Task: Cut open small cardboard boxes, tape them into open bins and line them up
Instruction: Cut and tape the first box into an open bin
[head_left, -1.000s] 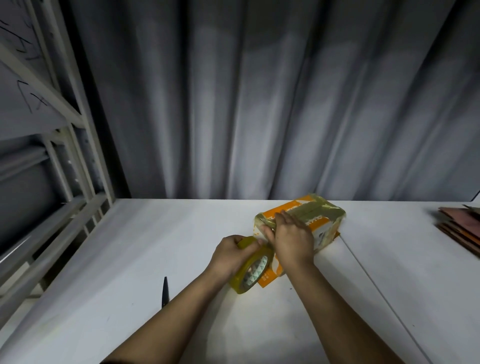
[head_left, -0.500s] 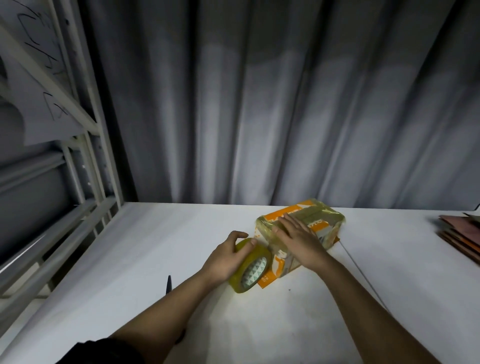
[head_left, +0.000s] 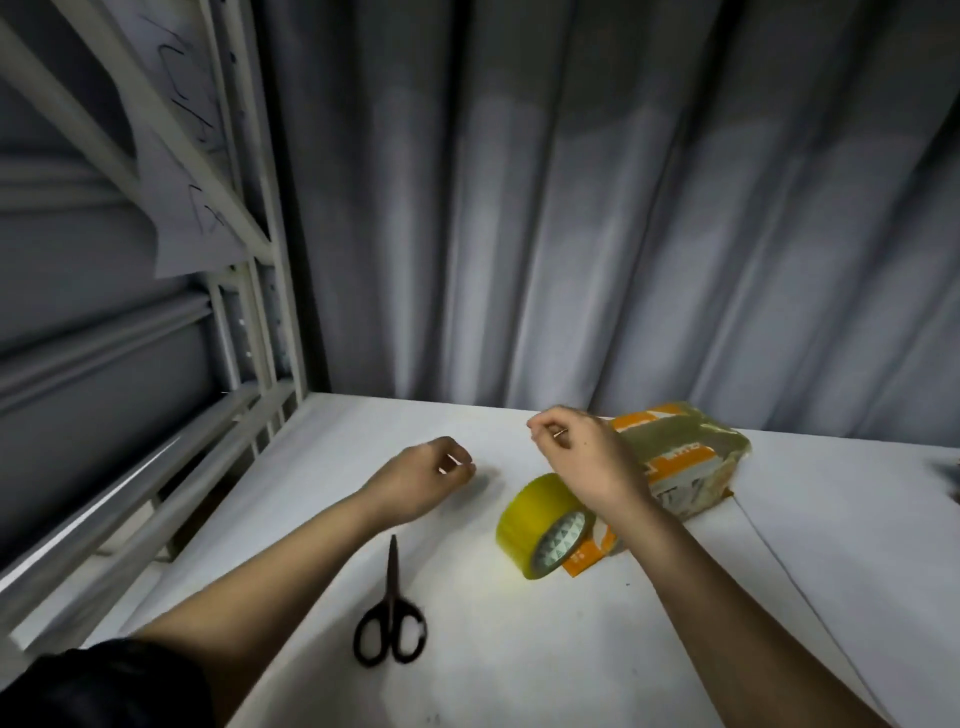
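A small orange-and-white cardboard box (head_left: 685, 460), wrapped in yellowish tape, lies on the white table (head_left: 571, 649). The yellow tape roll (head_left: 537, 522) stands on edge against the box's near corner, and no hand touches it. My right hand (head_left: 582, 457) hovers above the roll and the box's left end with its fingers curled in. My left hand (head_left: 428, 480) is further left, low over the table, also curled. I see nothing held in either hand. Black scissors (head_left: 390, 618) lie closed near the front, tips pointing away.
A grey metal rack (head_left: 244, 291) with a hanging paper sheet stands along the table's left edge. A grey curtain (head_left: 597, 208) hangs behind the table. Something dark (head_left: 953, 480) shows at the far right edge.
My left hand let go of the tape roll and moved left. My right hand lifted off the box top and curled. The view swung left, bringing the scissors fully into view.
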